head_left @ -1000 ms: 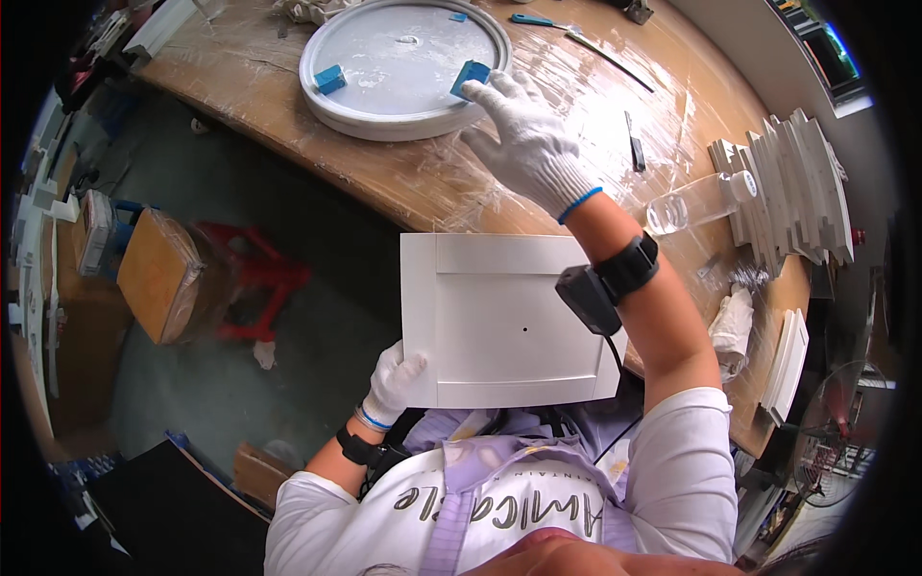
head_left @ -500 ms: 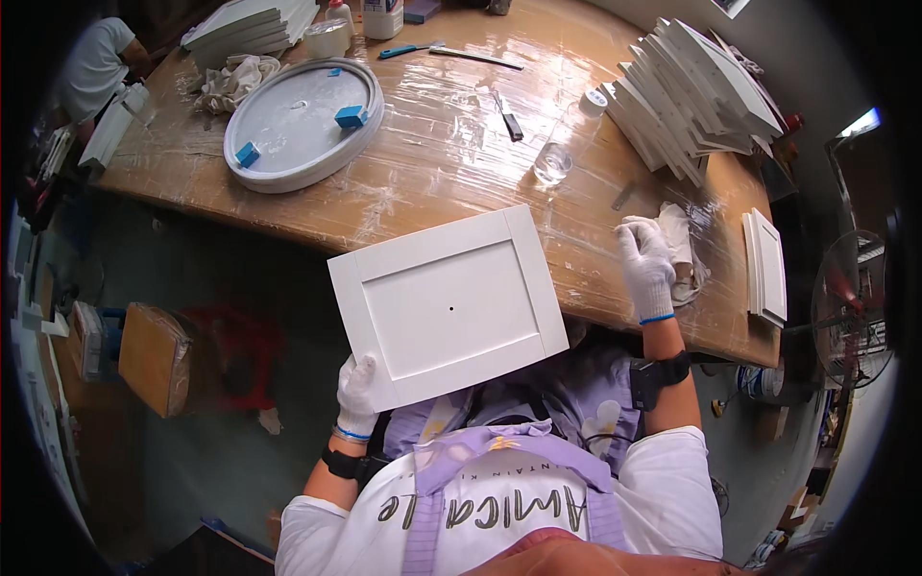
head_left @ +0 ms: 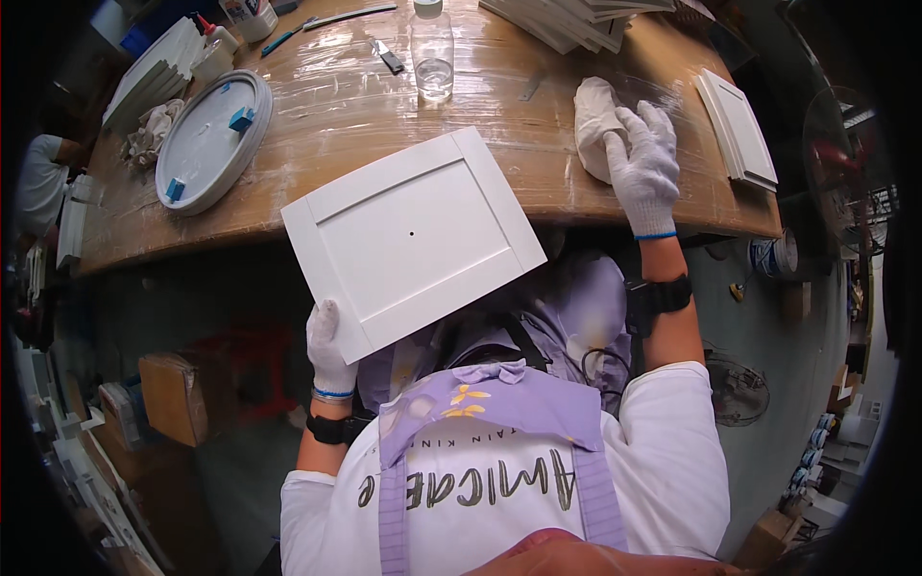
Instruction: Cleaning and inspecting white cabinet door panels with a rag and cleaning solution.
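Observation:
A white rectangular cabinet door panel (head_left: pixel 413 233), with a raised frame and a small dark hole in its centre, is tilted over the table's near edge. My left hand (head_left: pixel 328 348), in a white knit glove, grips its lower left corner, thumb on the face and the other fingers hidden behind. On the right, my gloved right hand (head_left: pixel 645 168) is above the table, fingers spread. Beside its thumb and index finger is a crumpled white cloth (head_left: pixel 595 125); the fingertips overlap the cloth's edge, and I cannot tell whether they press on it.
The plastic-wrapped table (head_left: pixel 519 163) bears a clear bottle (head_left: pixel 432 58), a dark-handled blade (head_left: pixel 388 58) and a blue cutter (head_left: pixel 283 38). Left is a round grey lid (head_left: pixel 213 139) with blue blocks. White panels (head_left: pixel 738 130) lie right; more (head_left: pixel 567 21) are stacked at the back.
My view has shifted, so the table things sit higher. My right hand has gone from closed fingers left of the cloth to spread fingers at its right. My left hand keeps hold of the panel.

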The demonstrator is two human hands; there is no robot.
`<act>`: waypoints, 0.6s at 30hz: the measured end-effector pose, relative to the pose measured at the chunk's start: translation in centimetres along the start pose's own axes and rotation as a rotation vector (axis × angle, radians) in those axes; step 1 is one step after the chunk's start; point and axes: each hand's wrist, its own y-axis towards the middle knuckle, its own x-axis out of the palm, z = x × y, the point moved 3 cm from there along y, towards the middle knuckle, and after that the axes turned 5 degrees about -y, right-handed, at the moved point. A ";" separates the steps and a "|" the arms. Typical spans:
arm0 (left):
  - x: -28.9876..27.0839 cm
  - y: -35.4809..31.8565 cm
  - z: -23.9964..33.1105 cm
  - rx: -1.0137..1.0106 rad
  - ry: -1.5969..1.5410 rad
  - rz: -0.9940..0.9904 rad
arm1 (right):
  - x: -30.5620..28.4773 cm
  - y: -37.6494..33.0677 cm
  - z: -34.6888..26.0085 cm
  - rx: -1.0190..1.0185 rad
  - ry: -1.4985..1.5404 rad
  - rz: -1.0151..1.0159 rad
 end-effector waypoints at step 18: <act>2.3 0.3 1.0 -0.142 -0.081 -0.049 | 1.0 -10.9 -2.0 0.343 0.883 -0.613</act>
